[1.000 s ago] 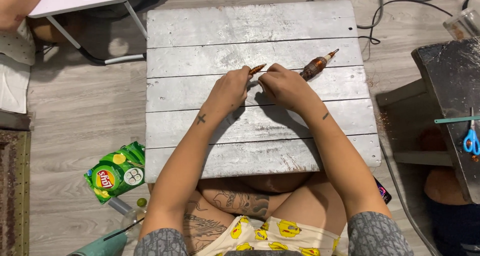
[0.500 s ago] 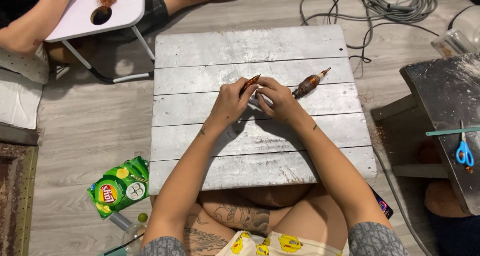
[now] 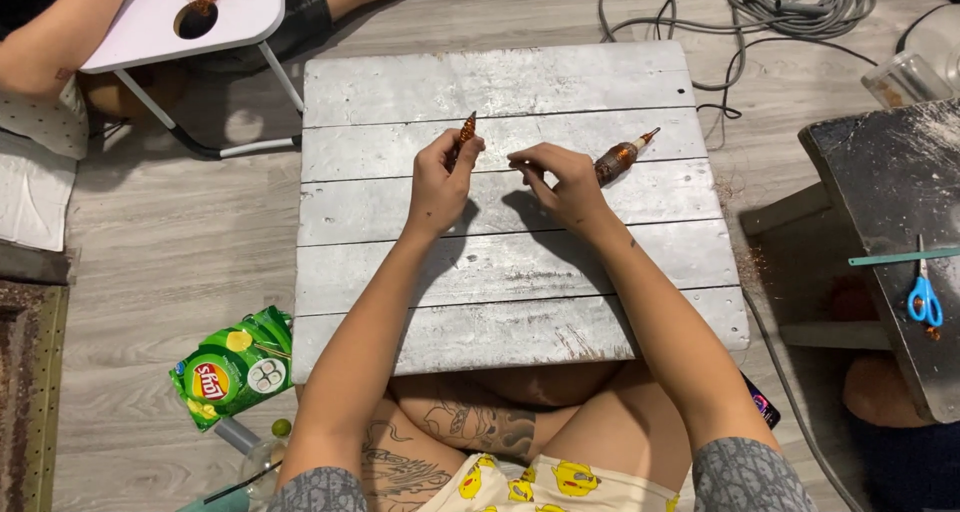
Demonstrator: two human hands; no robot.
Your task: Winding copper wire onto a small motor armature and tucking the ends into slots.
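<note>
Overhead, the left hand (image 3: pixel 443 175) is curled into a loose fist, pinching a slim, tapered copper-coloured cone (image 3: pixel 465 132) whose glittery tip sticks up above the thumb. Just beside it, the right hand (image 3: pixel 565 182) rests fingers-down on the whitewashed plank table (image 3: pixel 500 262), fingertips pressed together as if nipping something too small to make out. Beyond the right hand's knuckles, nearly touching them, lies a second cone (image 3: pixel 622 156), brown and glossy, its pointed end aimed away. Well off to the left, below the elbow, a crinkled green snack bag (image 3: pixel 232 368) sits on the pale wood-grain floor; far right, blue-handled scissors (image 3: pixel 923 297) lie on a dusty dark slab.
</note>
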